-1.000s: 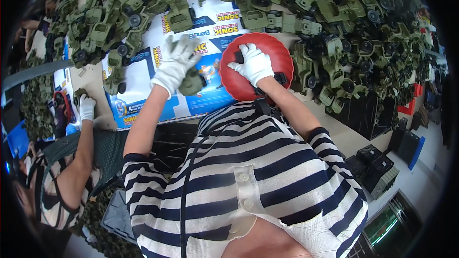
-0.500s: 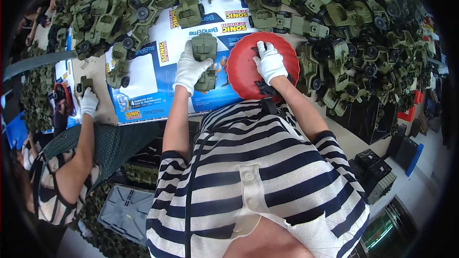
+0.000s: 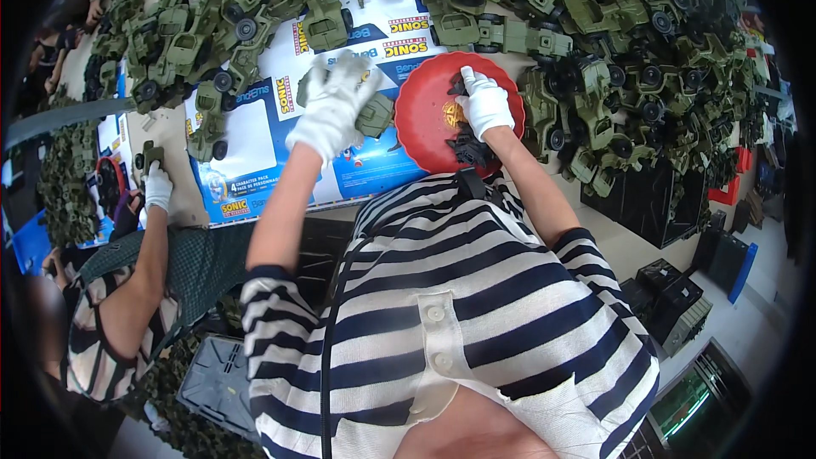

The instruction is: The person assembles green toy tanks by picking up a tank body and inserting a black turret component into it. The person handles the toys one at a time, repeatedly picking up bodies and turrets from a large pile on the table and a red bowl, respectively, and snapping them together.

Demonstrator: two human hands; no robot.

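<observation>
My left hand [image 3: 336,106], white-gloved and smeared by motion, is over an olive-green toy jeep [image 3: 375,116] on the blue and white printed sheet [image 3: 340,172]. Only part of that jeep shows, beside the thumb side, and whether my fingers grip it is unclear. To the right is a red scalloped bowl [image 3: 422,110] with small black plastic parts [image 3: 473,150] near its close rim. My right hand [image 3: 486,104], also gloved, is closed inside the bowl, with a dark piece showing at its fingertips.
Olive toy jeeps [image 3: 501,36] are heaped along the far side and right of the table. One more stands on the sheet's left edge [image 3: 206,121]. At left, a co-worker's gloved hand [image 3: 158,185] touches a small green piece. Black crates [image 3: 667,302] stand at lower right.
My left hand has shifted over the jeep, covering more of it, and its fingers are now blurred. My right hand has moved slightly within the bowl, its fingers drawn closer together.
</observation>
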